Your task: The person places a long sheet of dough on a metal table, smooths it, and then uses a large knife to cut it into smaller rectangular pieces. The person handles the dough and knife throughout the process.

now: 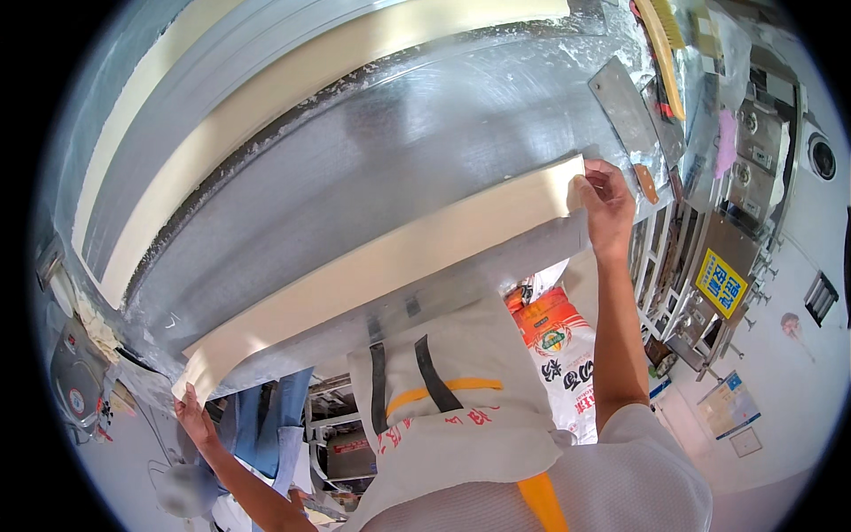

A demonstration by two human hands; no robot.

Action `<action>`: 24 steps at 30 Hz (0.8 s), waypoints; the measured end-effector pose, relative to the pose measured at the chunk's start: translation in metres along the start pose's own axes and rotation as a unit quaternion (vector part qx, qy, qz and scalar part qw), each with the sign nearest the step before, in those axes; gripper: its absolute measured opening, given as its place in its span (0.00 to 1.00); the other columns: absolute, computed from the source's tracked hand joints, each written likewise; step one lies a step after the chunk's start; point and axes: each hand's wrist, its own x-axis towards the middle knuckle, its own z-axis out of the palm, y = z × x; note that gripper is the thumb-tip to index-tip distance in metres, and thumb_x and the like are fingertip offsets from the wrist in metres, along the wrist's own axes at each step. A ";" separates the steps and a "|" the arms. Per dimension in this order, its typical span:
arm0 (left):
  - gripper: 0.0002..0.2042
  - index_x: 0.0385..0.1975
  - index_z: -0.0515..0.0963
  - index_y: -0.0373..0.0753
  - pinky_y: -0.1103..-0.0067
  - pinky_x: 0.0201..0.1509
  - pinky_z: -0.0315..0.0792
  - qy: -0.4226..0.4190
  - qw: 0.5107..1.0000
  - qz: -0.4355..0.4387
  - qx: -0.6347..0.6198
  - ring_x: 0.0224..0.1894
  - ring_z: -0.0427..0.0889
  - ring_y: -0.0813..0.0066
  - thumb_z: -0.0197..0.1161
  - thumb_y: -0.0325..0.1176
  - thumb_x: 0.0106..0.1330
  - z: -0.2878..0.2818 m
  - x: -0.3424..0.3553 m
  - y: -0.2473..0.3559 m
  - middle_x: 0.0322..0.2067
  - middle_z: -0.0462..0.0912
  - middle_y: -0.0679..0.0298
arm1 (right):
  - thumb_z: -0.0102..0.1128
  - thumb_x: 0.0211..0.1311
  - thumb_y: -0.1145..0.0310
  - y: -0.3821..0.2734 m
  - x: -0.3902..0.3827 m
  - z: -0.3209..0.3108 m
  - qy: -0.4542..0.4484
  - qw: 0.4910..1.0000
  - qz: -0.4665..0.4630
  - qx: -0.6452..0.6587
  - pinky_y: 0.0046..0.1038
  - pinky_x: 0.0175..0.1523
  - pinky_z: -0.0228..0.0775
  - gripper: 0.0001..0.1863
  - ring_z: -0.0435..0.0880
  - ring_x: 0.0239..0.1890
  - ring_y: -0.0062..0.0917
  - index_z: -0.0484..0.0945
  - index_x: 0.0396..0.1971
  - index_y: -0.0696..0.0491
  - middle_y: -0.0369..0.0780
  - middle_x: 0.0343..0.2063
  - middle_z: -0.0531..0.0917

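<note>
Lying along the six-o'clock edge of the steel worktop [381, 151], the dough strip [425, 244] was pinched by the left hand [195, 420] at eight o'clock and right hand [609, 213] at two; it seemed light, soft, tearable, best held by both ends.

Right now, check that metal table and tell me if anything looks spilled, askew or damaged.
White powder is scattered at the table's far right, left of the brush, so it looks spilled. The near dough strip bends at its left end, but the left hand is holding it there. No damage stands out.
</note>
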 end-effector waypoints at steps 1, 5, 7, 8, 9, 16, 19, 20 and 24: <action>0.14 0.57 0.81 0.35 0.75 0.62 0.77 -0.006 1.000 0.001 0.001 0.55 0.85 0.73 0.70 0.31 0.76 0.001 0.002 -0.002 0.54 0.88 0.59 | 0.68 0.70 0.78 -0.001 0.000 0.001 0.004 1.000 0.014 -0.004 0.24 0.57 0.76 0.15 0.85 0.47 0.20 0.82 0.55 0.59 0.38 0.46 0.87; 0.18 0.64 0.80 0.33 0.68 0.68 0.75 -0.011 0.933 0.151 0.327 0.59 0.85 0.62 0.60 0.33 0.80 -0.041 0.004 -0.035 0.57 0.88 0.57 | 0.68 0.71 0.76 0.012 0.008 0.003 0.012 0.999 -0.020 -0.045 0.24 0.56 0.76 0.12 0.84 0.47 0.17 0.84 0.52 0.57 0.35 0.44 0.88; 0.21 0.68 0.79 0.37 0.63 0.75 0.67 -0.042 0.698 0.303 0.647 0.62 0.83 0.57 0.55 0.33 0.79 -0.085 -0.003 -0.038 0.61 0.86 0.56 | 0.67 0.73 0.72 0.037 0.013 -0.004 -0.005 0.999 -0.034 -0.022 0.23 0.56 0.75 0.11 0.83 0.46 0.17 0.85 0.52 0.56 0.33 0.43 0.87; 0.22 0.69 0.79 0.41 0.61 0.79 0.62 -0.051 0.648 0.344 0.678 0.64 0.82 0.56 0.54 0.32 0.77 -0.084 0.002 -0.032 0.63 0.85 0.55 | 0.66 0.74 0.71 0.039 0.010 -0.010 -0.023 1.000 0.004 -0.019 0.24 0.57 0.74 0.12 0.83 0.47 0.19 0.85 0.53 0.56 0.33 0.44 0.86; 0.22 0.68 0.80 0.42 0.62 0.79 0.62 -0.049 0.633 0.282 0.720 0.64 0.82 0.57 0.57 0.31 0.75 -0.074 0.001 -0.034 0.64 0.85 0.55 | 0.66 0.75 0.69 0.032 0.006 -0.008 -0.014 0.997 -0.033 -0.064 0.25 0.58 0.74 0.13 0.82 0.49 0.20 0.84 0.54 0.56 0.34 0.46 0.86; 0.13 0.54 0.84 0.35 0.76 0.59 0.80 0.065 0.996 0.023 -0.060 0.49 0.88 0.76 0.72 0.25 0.72 0.034 -0.015 -0.010 0.48 0.91 0.63 | 0.66 0.77 0.69 0.060 0.024 -0.030 -0.046 0.998 -0.035 -0.020 0.26 0.62 0.70 0.17 0.82 0.53 0.22 0.81 0.59 0.60 0.38 0.52 0.86; 0.12 0.53 0.85 0.35 0.76 0.59 0.80 0.086 0.995 0.040 -0.033 0.49 0.88 0.76 0.72 0.26 0.73 0.032 -0.020 -0.008 0.48 0.91 0.63 | 0.65 0.77 0.68 0.066 0.030 -0.031 -0.049 0.997 -0.025 -0.048 0.25 0.62 0.70 0.17 0.82 0.53 0.21 0.81 0.59 0.61 0.38 0.51 0.86; 0.12 0.53 0.85 0.35 0.76 0.59 0.80 0.079 0.996 0.039 -0.033 0.49 0.88 0.76 0.72 0.26 0.72 0.031 -0.020 -0.009 0.48 0.91 0.63 | 0.65 0.77 0.68 0.067 0.030 -0.033 -0.051 0.997 -0.031 -0.055 0.25 0.62 0.70 0.17 0.82 0.53 0.21 0.81 0.59 0.61 0.38 0.51 0.86; 0.11 0.53 0.85 0.34 0.76 0.58 0.80 0.067 0.996 0.033 -0.042 0.48 0.88 0.77 0.72 0.25 0.73 0.020 -0.017 -0.012 0.48 0.91 0.63 | 0.67 0.77 0.69 0.059 0.026 -0.023 -0.033 0.996 -0.056 -0.064 0.25 0.56 0.71 0.16 0.81 0.48 0.20 0.82 0.58 0.61 0.35 0.46 0.85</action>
